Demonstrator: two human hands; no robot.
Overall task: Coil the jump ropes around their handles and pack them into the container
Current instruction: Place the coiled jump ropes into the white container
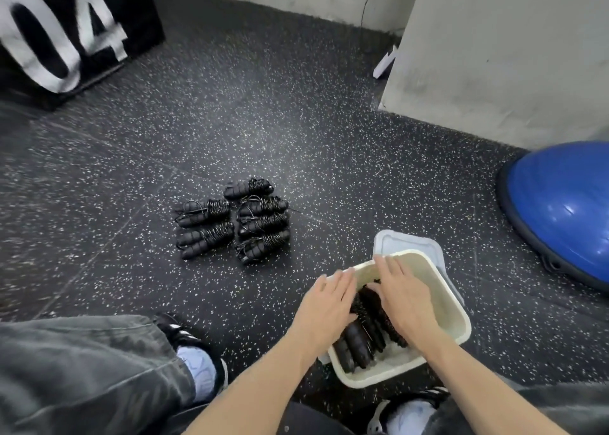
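The only writing I can read is a big white "04" on the black box [62, 32] at the far left of the floor [296, 138]. My left hand [326, 306] and right hand [403, 298] lie flat, fingers [387, 270] straight and close together, pressing on the coiled black ropes [365, 332] inside the cream tub [458, 322], left over the tub's near-left rim, right across the ropes' far ends. Those ropes lie side by side, long axes running from near-left to far-right, while six more coiled bundles [234, 225] sit well apart on the floor, lying roughly left-to-right.
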